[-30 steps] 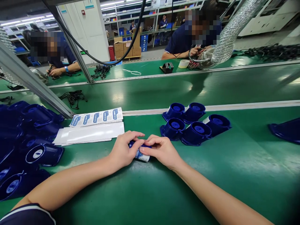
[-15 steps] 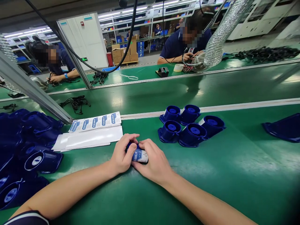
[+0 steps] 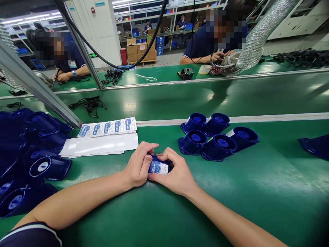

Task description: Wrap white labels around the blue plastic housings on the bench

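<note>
A dark blue housing with a blue and white label [image 3: 158, 167] is held between my two hands just above the green table. My left hand [image 3: 138, 165] wraps its left side, thumb on the label's left end. Closed round the right side is my right hand [image 3: 178, 171], with its thumb along the label's lower edge. Beyond and to the left lie printed label sheets [image 3: 108, 127] and blank white sheets [image 3: 102, 145]. Several blue housings [image 3: 221, 145] stand grouped beyond my right hand.
Many blue housings [image 3: 48, 166] are heaped at the left. Another blue part [image 3: 317, 145] lies at the far right. A metal post [image 3: 51, 89] rises at the left, near black cables [image 3: 88, 104]. Two people work across the bench.
The view has shifted, so the bench things appear displaced. My right hand's fingers have moved on the housing, and more of its right end shows. Both hands still hold it.
</note>
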Demonstrator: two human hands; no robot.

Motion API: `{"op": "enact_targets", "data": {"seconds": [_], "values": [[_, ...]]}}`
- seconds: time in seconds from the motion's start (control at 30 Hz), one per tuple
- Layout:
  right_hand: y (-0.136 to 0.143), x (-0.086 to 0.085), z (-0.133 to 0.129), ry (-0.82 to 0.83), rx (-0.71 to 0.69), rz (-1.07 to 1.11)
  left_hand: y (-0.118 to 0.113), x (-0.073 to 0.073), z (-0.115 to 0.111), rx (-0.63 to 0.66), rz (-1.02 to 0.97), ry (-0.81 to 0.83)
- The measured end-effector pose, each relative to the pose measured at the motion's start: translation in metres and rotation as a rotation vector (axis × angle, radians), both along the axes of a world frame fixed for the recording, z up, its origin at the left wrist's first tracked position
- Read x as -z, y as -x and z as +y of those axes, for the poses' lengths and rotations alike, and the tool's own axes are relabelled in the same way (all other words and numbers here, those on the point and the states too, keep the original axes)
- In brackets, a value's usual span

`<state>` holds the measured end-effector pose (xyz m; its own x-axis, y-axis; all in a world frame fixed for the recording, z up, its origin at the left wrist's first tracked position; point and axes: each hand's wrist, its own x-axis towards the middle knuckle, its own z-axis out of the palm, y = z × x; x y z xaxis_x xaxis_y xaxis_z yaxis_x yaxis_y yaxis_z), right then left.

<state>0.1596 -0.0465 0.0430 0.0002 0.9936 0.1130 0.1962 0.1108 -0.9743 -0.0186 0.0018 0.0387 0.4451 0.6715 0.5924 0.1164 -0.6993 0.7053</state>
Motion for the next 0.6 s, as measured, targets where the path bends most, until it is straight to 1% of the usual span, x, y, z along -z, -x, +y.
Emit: {"op": "enact_targets", "data": {"seconds": [0.2, 0.33, 0.53, 0.6], "values": [[-0.003, -0.003, 0.002, 0.1, 0.001, 0.086, 0.0, 0.0, -0.001, 0.013, 0.0, 0.004], [-0.006, -0.005, 0.004, 0.187, -0.028, 0.204, 0.0, 0.001, -0.003, 0.028, -0.005, 0.007], [-0.011, -0.001, 0.007, 0.276, -0.015, 0.386, -0.003, 0.001, -0.007, 0.09, -0.004, -0.041], [-0.014, 0.0, 0.009, 0.306, -0.03, 0.411, -0.003, 0.001, -0.007, 0.103, -0.008, -0.047]]}}
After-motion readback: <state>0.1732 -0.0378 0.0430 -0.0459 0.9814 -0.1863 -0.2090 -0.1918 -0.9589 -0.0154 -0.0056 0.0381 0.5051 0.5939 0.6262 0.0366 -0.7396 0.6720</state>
